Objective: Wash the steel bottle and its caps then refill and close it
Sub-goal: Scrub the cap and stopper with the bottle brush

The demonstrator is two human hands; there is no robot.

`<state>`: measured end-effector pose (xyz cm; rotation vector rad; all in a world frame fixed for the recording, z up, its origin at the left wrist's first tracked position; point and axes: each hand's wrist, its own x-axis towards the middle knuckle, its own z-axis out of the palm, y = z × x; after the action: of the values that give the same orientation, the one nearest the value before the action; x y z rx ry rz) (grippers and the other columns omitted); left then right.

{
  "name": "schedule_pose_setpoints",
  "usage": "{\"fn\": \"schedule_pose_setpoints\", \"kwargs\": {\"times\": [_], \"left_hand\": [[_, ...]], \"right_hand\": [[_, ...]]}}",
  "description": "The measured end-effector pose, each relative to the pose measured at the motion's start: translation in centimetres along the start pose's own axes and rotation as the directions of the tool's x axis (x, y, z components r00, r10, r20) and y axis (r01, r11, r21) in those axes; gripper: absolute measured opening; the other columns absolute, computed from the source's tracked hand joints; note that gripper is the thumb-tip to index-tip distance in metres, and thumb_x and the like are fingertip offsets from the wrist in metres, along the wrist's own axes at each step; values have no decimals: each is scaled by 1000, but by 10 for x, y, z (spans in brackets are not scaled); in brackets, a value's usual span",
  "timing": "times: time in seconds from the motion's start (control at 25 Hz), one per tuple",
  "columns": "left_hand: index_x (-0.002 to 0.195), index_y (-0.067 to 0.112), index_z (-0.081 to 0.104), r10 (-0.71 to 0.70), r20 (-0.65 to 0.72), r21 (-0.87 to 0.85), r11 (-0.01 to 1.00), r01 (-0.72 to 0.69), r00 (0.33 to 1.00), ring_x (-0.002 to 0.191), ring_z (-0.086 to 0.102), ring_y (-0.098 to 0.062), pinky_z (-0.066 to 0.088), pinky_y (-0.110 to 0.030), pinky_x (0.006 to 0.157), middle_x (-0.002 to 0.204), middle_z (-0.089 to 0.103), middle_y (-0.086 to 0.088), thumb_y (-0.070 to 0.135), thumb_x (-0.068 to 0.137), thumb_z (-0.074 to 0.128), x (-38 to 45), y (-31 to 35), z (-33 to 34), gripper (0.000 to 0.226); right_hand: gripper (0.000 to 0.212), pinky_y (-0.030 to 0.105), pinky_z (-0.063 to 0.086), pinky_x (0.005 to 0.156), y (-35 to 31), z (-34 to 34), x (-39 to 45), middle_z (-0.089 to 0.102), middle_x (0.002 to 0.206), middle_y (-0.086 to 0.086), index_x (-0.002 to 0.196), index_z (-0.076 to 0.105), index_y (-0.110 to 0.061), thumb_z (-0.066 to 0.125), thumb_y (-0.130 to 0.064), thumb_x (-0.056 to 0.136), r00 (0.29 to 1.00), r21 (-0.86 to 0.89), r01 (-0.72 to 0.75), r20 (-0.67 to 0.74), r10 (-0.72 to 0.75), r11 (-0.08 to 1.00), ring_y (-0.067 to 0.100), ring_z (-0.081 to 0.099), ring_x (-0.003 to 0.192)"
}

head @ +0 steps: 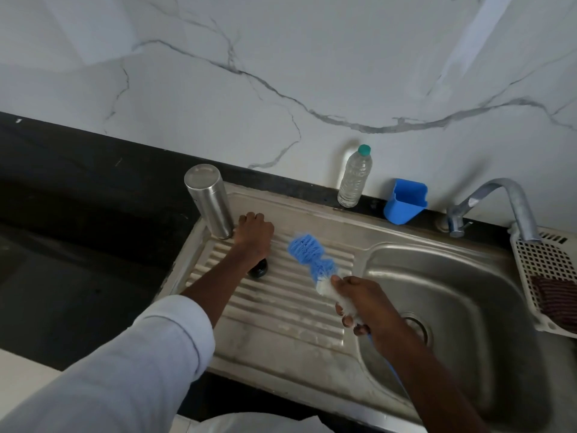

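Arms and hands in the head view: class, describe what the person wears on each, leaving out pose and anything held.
The left arm wears a light, whitish long sleeve, its cuff pushed up to mid-forearm. The right arm shows no sleeve in view. The left hand and the right hand are both bare: no gloves, rings or watch visible.

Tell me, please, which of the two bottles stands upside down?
The steel bottle, at the far left corner of the drainboard beside the left hand. Its flat closed base faces up. The clear plastic bottle by the wall stands upright, green cap on top.
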<state>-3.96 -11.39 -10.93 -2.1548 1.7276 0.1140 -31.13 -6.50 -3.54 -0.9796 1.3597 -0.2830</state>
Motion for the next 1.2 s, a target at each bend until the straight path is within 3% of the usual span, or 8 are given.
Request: {"fn": "schedule_pose_setpoints", "kwargs": {"times": [0.32,0.56,0.64,0.68,0.76,0.8,1.0,1.2], "left_hand": [[132,12,64,-281,-454,-617,784,-70,846,124,57,-29,50,-44,104,131,62,-10,24,97,68,-64,7,20,37],[143,20,56,-426,-126,-739,643,202,896,118,60,-29,50,-42,96,125,65,-8,36,91,75,-98,28,59,58],[128,20,65,-492,-12,-955,265,136,870,112,64,-24,48,-34,89,120,69,-7,24,93,74,-99,38,49,36],[119,19,67,-507,155,-985,-145,93,848,107,67,-25,50,-34,84,118,71,-13,18,95,69,-100,44,38,24],[120,7,66,-229,407,-538,-842,29,884,102,68,-32,57,-39,82,122,68,-25,13,96,58,-110,60,13,25],[123,0,63,-91,392,-298,-954,33,916,105,68,-35,59,-42,85,125,66,-27,13,94,57,-117,69,4,33],[131,-3,61,88,200,-115,-987,112,976,104,74,-36,61,-42,96,123,70,-28,21,100,62,-142,127,-45,39],[124,0,67,-49,163,-486,-873,37,985,95,72,-22,64,-31,82,110,74,-17,30,87,73,-144,151,-71,47]], "right_hand": [[25,19,32,42,10,-15,-2,66,64,7,107,71,-18,67,-40,98,986,-69,109,-118,-117,992,16,54,43],[17,22,45,41,29,-15,-16,74,79,3,111,70,-25,71,-34,96,948,-162,248,-162,-274,955,11,65,51],[19,29,52,46,38,-25,-22,74,84,0,113,66,-38,72,-36,95,923,-220,307,-169,-346,926,14,69,57],[19,32,55,49,43,-34,-24,74,84,-2,113,66,-42,71,-39,94,907,-269,326,-181,-380,906,14,70,59],[26,38,61,60,47,-52,-30,75,87,-5,119,63,-45,68,-47,94,877,-374,343,-201,-437,862,12,71,67],[30,40,62,64,48,-59,-33,75,89,-6,123,62,-45,67,-49,93,864,-392,353,-211,-456,850,12,71,70],[39,35,62,69,45,-84,-58,74,93,-13,133,63,-40,69,-42,94,807,-278,464,-260,-531,841,8,73,77],[40,35,60,75,40,-109,-75,64,85,-27,133,59,-49,62,-56,94,635,-529,506,-306,-709,681,-7,63,78]]}}
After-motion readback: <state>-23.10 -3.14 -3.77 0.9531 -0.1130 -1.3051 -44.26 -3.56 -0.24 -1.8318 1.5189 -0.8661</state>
